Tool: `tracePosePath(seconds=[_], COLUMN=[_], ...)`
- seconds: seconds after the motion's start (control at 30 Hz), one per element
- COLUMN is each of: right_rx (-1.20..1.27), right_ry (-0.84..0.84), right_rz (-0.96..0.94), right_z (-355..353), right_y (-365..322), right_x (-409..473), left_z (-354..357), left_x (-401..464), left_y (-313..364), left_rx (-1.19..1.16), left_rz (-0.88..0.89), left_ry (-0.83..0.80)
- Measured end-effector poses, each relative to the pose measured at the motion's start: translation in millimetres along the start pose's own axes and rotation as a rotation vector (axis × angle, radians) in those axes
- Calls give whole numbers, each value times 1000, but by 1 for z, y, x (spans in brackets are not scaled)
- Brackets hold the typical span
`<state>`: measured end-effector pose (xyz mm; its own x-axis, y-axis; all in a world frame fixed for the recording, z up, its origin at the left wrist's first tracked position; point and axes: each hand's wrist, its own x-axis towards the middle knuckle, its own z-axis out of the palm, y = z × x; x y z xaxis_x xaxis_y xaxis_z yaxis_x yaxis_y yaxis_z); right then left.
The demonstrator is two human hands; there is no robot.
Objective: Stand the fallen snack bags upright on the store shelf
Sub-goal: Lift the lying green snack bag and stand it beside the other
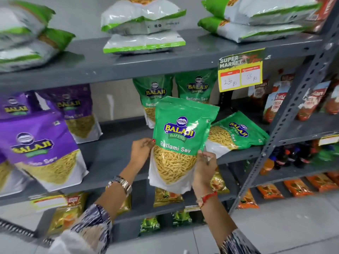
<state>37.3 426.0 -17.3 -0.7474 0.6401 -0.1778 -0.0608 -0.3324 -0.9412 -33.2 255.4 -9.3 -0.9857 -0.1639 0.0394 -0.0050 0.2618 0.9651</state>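
Observation:
I hold a green Ratlami Sev bag [180, 142] upright in front of the middle shelf [113, 154], its bottom hanging below the shelf's front edge. My left hand [140, 152] grips its left side and my right hand [204, 167] grips its lower right corner. Another green bag [236, 133] lies flat on the shelf just to the right. Two green bags [195, 88] stand upright at the back. Purple bags [42, 149] stand leaning on the left part of the shelf.
White and green bags [145, 26] lie stacked on the top shelf. A yellow price tag [240, 70] hangs from that shelf's edge. A grey slotted upright [286, 114] bounds the right side, with red pouches [275, 105] and bottles beyond. Yellow snack packets [167, 196] fill lower shelves.

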Motion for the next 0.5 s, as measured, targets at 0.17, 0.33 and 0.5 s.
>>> tracePosePath(seconds=[0.17, 0.33, 0.5], right_rx=[-29, 73, 123], right_ry=[-117, -220, -309], right_rz=[-107, -133, -182], right_z=[-14, -29, -33], right_y=[-27, -58, -80], right_x=[-23, -59, -88], left_z=[-27, -51, -70], left_x=[-52, -105, -128], left_y=[13, 37, 53], left_rx=[-161, -306, -430], left_rz=[57, 154, 217], left_ry=[115, 188, 233])
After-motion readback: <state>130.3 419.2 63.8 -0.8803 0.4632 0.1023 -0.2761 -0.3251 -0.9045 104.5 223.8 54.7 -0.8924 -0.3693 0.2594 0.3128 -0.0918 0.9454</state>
